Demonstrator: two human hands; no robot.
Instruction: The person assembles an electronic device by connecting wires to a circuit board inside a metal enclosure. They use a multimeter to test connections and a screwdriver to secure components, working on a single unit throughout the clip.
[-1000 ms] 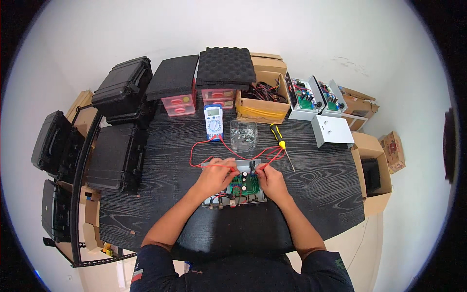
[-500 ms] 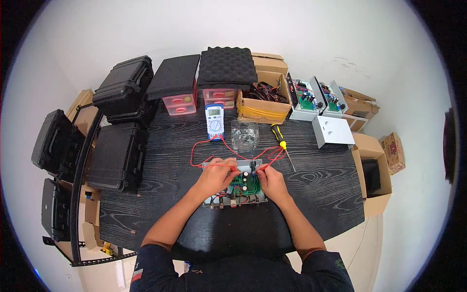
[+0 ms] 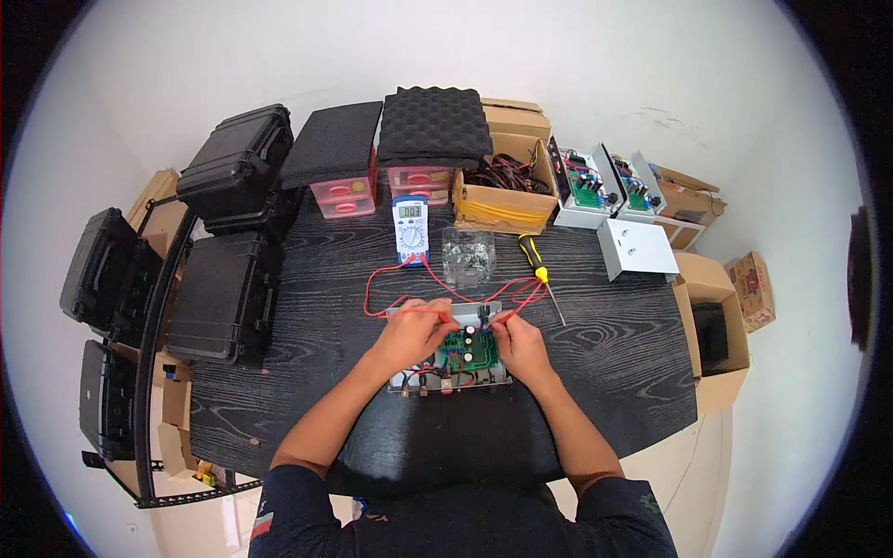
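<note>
A metal chassis [image 3: 406, 382] with a green circuit board [image 3: 481, 350] inside lies on the black table near its front. Over its left side, my left hand [image 3: 412, 332] is closed around a red multimeter probe [image 3: 444, 318]. My right hand [image 3: 523, 347] pinches the other red-leaded probe [image 3: 507, 317] at the board's right edge. Fingers hide both probe tips, so I cannot tell exactly what they touch. Red leads run from the probes to a blue and white multimeter [image 3: 410, 232] lying beyond the chassis, its display lit with digits.
A clear plastic tray of small parts [image 3: 468, 257] and a yellow-black screwdriver [image 3: 534, 260] lie beyond the chassis. Farther right are a white metal cover [image 3: 638, 250] and two opened units [image 3: 588, 189]. Black hard cases [image 3: 221, 298] stand left; a cardboard box of cables [image 3: 502, 206] stands behind.
The digits on the multimeter's display have changed. Both hands stay almost in place over the board, still holding the probes.
</note>
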